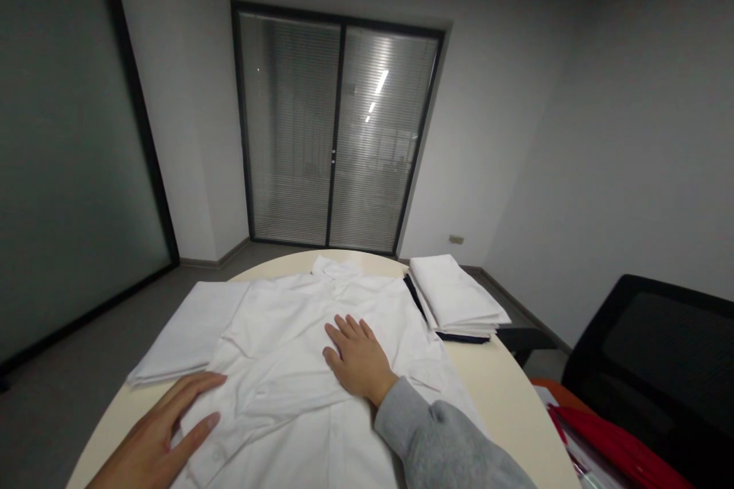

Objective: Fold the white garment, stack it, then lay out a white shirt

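A white button-up shirt (pixel 310 351) lies spread on the round table, collar toward the far edge, its body wrinkled. One sleeve seems to cross the middle, its cuff near the lower left. My right hand (pixel 358 359), in a grey sleeve, rests palm down on the shirt's chest with fingers spread. At the lower left, my left hand (pixel 166 428) is by the cuff, thumb and fingers apart; its fingertips touch or hover just over the cloth, I cannot tell which. Neither hand grips anything.
The round cream table (pixel 516 405) carries folded white cloth (pixel 192 325) at left and a folded white stack (pixel 456 294) over dark fabric at right. A black office chair (pixel 659 351) and red fabric (pixel 619 447) are at the right. Beyond stands a blinded glass door (pixel 338 130).
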### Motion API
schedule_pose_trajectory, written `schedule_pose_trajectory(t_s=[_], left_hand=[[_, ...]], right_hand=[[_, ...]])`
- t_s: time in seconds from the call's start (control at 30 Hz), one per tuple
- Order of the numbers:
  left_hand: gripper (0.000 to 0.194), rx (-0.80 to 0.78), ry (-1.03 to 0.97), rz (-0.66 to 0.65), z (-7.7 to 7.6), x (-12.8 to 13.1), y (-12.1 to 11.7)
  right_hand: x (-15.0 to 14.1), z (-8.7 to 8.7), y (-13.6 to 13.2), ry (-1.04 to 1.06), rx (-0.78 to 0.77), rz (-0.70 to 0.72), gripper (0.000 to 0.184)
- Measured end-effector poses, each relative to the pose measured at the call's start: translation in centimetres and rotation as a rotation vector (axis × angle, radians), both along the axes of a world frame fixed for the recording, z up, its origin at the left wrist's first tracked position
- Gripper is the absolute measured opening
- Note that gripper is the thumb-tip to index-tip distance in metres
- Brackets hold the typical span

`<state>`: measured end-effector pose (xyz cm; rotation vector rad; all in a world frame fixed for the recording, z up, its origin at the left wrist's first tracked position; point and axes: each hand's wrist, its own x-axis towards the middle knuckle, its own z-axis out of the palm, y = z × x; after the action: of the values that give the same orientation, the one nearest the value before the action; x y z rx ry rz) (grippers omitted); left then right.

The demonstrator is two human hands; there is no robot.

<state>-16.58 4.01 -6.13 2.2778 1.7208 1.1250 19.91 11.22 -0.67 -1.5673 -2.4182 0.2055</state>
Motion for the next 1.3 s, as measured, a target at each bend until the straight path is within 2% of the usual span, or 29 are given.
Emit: schedule_pose_trajectory(t_s=[0.2, 0.53, 0.7, 1.07, 1.3], left_hand=[[0.044, -0.012, 0.008, -0.001, 0.0, 0.1, -0.2], [0.039, 0.003, 0.027, -0.022, -1.2, -0.7, 0.4], [0.035, -0.020, 0.027, -0.050, -1.3, -0.9, 0.2], [0.036, 0.045, -0.009, -0.069, -2.2, -1.7, 0.3], [0.035, 0.056, -0.030, -0.063, -1.6, -1.4, 0.2]], right_hand=[[0.0, 0.1, 0.0, -0.001, -0.005, 0.004, 0.057], [0.0, -0.3, 0.1, 0.010, 0.013, 0.001, 0.057], [0.0, -0.2, 0.0, 0.005, 0.008, -0.001, 0.057], [-0.1, -0.2, 0.1, 0.003, 0.016, -0.001, 0.056], [0.0, -0.3, 0.1, 0.005, 0.021, -0.002, 0.056]])
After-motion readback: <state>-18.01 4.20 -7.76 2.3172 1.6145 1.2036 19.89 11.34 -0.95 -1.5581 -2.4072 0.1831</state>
